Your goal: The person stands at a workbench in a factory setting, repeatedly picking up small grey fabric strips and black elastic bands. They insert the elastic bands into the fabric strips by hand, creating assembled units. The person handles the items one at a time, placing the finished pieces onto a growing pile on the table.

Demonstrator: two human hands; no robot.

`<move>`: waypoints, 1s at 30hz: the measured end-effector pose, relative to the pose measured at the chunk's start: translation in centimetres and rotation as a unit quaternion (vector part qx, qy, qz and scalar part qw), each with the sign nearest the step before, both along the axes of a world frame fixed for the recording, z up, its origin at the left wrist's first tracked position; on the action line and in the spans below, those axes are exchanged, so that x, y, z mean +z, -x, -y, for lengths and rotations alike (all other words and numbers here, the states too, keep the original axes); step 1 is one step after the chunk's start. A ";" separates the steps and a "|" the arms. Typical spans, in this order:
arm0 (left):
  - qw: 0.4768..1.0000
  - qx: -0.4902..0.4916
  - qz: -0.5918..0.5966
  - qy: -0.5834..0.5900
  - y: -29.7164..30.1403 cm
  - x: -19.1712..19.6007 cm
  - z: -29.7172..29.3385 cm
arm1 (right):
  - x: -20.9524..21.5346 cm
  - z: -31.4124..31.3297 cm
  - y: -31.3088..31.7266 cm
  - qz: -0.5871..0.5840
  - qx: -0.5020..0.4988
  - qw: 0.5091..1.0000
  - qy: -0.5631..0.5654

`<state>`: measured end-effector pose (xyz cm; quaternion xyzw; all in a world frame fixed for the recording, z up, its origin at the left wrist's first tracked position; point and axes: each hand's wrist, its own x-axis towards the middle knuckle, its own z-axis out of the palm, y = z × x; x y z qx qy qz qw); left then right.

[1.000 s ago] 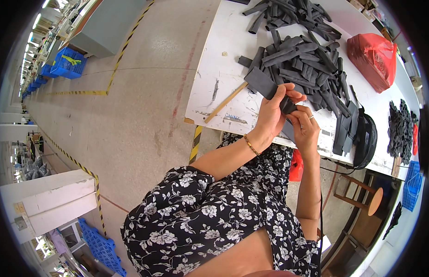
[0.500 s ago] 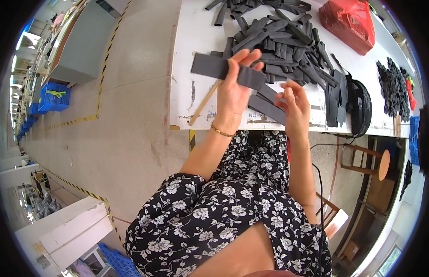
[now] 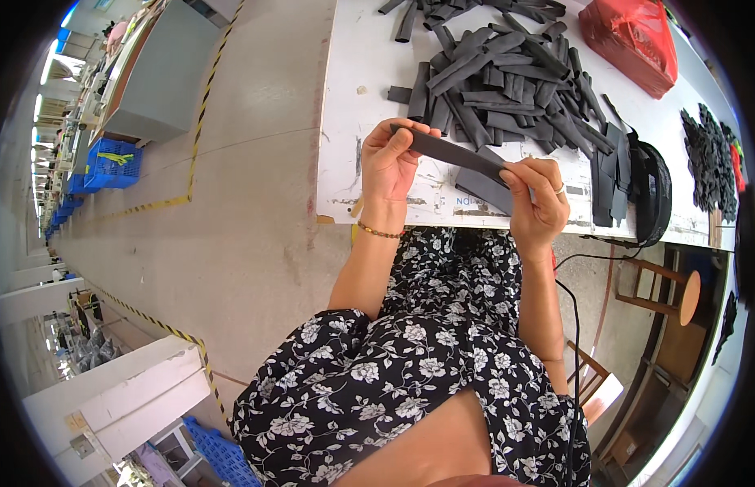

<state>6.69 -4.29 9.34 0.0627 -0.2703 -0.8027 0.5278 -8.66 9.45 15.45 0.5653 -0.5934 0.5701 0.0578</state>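
A dark grey fabric strip [image 3: 455,152] stretches between my two hands above the near edge of the white table. My left hand [image 3: 390,159] pinches its left end between thumb and fingers. At the other end, my right hand [image 3: 538,193] grips the strip with thumb and fingertips. Beneath it, partly covered by the strip and my right hand, more flat dark strips [image 3: 485,188] lie on the table. Just beyond my hands is a big heap of rolled or folded dark fabric pieces [image 3: 507,81].
The white table [image 3: 353,105] also bears a red plastic bag [image 3: 633,45], a black backpack-like item [image 3: 652,191], flat dark strips [image 3: 609,183] and another dark heap [image 3: 709,162]. A wooden stool [image 3: 688,299] stands at the right. A black cable [image 3: 574,325] hangs beside my right arm.
My right hand has come up and taken hold of the strip's right end. My left hand has shifted to its left end, and the strip now looks narrower.
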 end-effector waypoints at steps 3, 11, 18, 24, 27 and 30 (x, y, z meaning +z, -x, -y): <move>1.000 0.002 0.027 0.008 0.0 0.4 0.0 | -1.0 -0.1 0.3 0.105 -0.002 0.993 -0.059; 0.980 0.059 0.166 -0.097 2.1 0.3 0.3 | -3.1 0.3 2.5 0.409 0.085 0.875 -0.243; 0.959 0.015 0.185 -0.215 2.5 -3.4 0.3 | -4.3 -0.8 2.9 0.453 0.104 0.840 -0.282; 0.939 0.102 0.312 -0.099 3.0 -5.5 -0.1 | -8.3 -5.4 4.9 0.480 0.014 0.830 -0.284; 0.925 0.195 0.327 0.007 5.0 -3.2 3.9 | -9.0 -6.6 7.4 0.495 -0.060 0.828 -0.257; 0.859 0.266 0.390 0.199 8.3 -2.2 8.6 | -8.7 -6.4 7.5 0.385 -0.110 0.847 -0.350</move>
